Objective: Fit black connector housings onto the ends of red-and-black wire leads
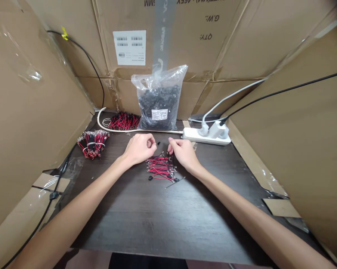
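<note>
My left hand (140,148) is closed in a pinch above the dark table, thumb against the curled fingers. Just past its fingertips shows a small black connector piece (158,143); whether the fingers grip it I cannot tell. Facing it, my right hand (183,152) is also closed, thumb over bent fingers, and what it pinches is hidden. Below and between both hands lies a row of short red and black wires (160,163) with bare metal ends. At the near end of the row, a red wire joins black connectors (151,178). A thin metal pick-like rod (175,182) lies beside them.
A clear bag of black parts (158,101) stands against the back cardboard. Left of it are a loose wire heap (124,121) and a tied wire bundle (92,144). A white power strip (207,136) with plugs sits back right. Cardboard walls (291,112) enclose the table.
</note>
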{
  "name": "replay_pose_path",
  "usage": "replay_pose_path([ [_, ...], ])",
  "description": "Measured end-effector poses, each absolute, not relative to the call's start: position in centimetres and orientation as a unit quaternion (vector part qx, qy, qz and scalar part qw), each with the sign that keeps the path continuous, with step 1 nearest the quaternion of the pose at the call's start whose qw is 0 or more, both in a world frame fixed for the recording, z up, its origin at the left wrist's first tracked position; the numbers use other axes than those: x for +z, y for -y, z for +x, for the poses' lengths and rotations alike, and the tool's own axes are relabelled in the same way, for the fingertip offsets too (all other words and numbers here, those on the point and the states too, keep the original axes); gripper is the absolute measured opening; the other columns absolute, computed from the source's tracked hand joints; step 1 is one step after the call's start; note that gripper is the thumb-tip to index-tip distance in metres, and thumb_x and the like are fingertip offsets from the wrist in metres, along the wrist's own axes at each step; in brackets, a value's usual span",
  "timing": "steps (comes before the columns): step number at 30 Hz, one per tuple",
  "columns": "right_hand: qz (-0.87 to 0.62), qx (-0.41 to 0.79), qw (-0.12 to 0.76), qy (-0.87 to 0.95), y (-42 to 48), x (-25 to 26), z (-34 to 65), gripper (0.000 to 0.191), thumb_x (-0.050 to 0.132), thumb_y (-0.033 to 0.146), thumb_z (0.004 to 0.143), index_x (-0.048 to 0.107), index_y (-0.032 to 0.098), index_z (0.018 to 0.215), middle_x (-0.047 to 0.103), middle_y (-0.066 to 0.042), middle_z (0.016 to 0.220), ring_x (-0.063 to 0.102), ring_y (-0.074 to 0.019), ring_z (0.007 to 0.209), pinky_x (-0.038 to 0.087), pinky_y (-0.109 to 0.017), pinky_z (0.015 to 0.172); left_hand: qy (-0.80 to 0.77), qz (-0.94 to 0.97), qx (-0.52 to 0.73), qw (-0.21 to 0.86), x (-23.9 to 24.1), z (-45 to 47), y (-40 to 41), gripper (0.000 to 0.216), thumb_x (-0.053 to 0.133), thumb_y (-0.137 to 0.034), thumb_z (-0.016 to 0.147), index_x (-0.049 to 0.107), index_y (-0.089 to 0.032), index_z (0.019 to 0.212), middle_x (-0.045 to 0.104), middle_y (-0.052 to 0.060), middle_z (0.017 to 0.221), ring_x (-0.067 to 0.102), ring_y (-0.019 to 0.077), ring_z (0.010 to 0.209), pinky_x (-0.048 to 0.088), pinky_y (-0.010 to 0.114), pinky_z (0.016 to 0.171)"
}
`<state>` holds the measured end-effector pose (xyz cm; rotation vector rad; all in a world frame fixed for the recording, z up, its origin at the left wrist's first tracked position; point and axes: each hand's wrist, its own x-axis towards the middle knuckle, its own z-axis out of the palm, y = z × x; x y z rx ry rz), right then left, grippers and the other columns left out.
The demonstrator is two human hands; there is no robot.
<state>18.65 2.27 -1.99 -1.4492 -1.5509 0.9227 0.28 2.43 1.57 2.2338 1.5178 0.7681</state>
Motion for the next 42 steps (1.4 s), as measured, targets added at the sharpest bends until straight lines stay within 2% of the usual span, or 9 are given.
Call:
replay_pose_path([
  [4,-0.595,0.36,0.4,0.597,-2.4,-1.9,18.4,0.052,0.048,0.054,0.088,0.059,0.02,0.05,0.061,-0.005,0.051,0.056,-0.0191,0.052,0.041,-0.034,0.062,-0.477,0.801,0.251,0.261,2.1,-0.4,-2.0,0.009,0.061,-0.018,0.073,0.07,-0.02,0.071,0.07,0.003,0.07,0.06,0.0174,0.064,0.042,0.03,0.066],
  [7,-0.577,0.371,0.412,0.6,-2.3,-1.9,18.5,0.052,0.049,0.057,0.086,0.058,0.02,0.05,0.059,-0.005,0.051,0.054,-0.0185,0.052,0.04,-0.033,0.061,-0.468,0.814,0.22,0.262,2.1,-0.7,-1.8,0.007,0.064,-0.023,0.075,0.07,-0.02,0.073,0.07,0.002,0.073,0.06,0.0179,0.066,0.041,0.03,0.066],
  [13,-0.525,0.389,0.425,0.627,-1.7,-1.4,18.8,0.059,0.049,0.067,0.084,0.051,0.021,0.047,0.046,0.0,0.046,0.042,-0.0142,0.047,0.033,-0.031,0.055,-0.518,0.789,0.273,0.188,0.7,0.1,-2.2,0.031,0.054,-0.028,0.09,0.067,-0.024,0.118,0.07,0.004,0.098,0.061,0.0189,0.078,0.043,0.03,0.071],
  [15,-0.523,0.387,0.432,0.624,-1.7,-1.3,18.9,0.06,0.05,0.069,0.083,0.049,0.021,0.046,0.044,0.001,0.046,0.04,-0.0133,0.047,0.032,-0.03,0.054,-0.524,0.79,0.264,0.179,0.5,0.4,-2.3,0.034,0.052,-0.031,0.093,0.065,-0.027,0.124,0.068,0.004,0.102,0.061,0.0192,0.082,0.044,0.03,0.074],
  [21,-0.52,0.423,0.435,0.601,-1.8,-1.3,19.0,0.057,0.057,0.063,0.08,0.05,0.02,0.043,0.036,0.003,0.04,0.032,-0.0102,0.043,0.027,-0.029,0.051,-0.547,0.793,0.222,0.151,0.7,0.8,-2.1,0.021,0.058,-0.035,0.092,0.076,-0.025,0.099,0.066,0.003,0.105,0.062,0.0188,0.086,0.046,0.031,0.075],
  [26,-0.508,0.453,0.411,0.607,-1.8,-1.2,19.2,0.057,0.059,0.063,0.078,0.054,0.018,0.043,0.031,0.005,0.038,0.027,-0.0086,0.041,0.021,-0.029,0.049,-0.542,0.797,0.222,0.15,0.7,1.0,-1.9,0.025,0.059,-0.037,0.092,0.072,-0.027,0.111,0.067,0.002,0.107,0.062,0.0191,0.09,0.046,0.032,0.076],
  [33,-0.44,0.546,0.362,0.613,-2.1,-0.8,20.2,0.053,0.069,0.061,0.075,0.06,0.016,0.049,0.027,0.007,0.041,0.021,-0.0064,0.043,0.011,-0.028,0.047,-0.538,0.79,0.243,0.166,0.1,0.9,-2.1,0.016,0.061,-0.03,0.09,0.074,-0.024,0.097,0.067,0.002,0.106,0.061,0.0158,0.079,0.044,0.031,0.071],
  [37,-0.422,0.585,0.375,0.582,-2.2,-0.8,20.6,0.043,0.075,0.056,0.07,0.062,0.016,0.061,0.031,0.008,0.047,0.02,-0.0057,0.044,0.009,-0.027,0.046,-0.536,0.755,0.305,0.221,-0.4,0.5,-2.5,0.01,0.063,-0.025,0.085,0.072,-0.02,0.089,0.071,0.002,0.093,0.061,0.0158,0.074,0.045,0.031,0.072],
  [42,-0.41,0.574,0.37,0.604,-2.3,-0.7,20.7,0.034,0.077,0.048,0.071,0.064,0.018,0.079,0.038,0.008,0.054,0.024,-0.0062,0.047,0.013,-0.025,0.046,-0.51,0.656,0.42,0.365,-0.7,-0.1,-3.3,0.012,0.069,-0.023,0.077,0.072,-0.016,0.087,0.073,0.006,0.086,0.063,0.0164,0.075,0.047,0.03,0.073],
])
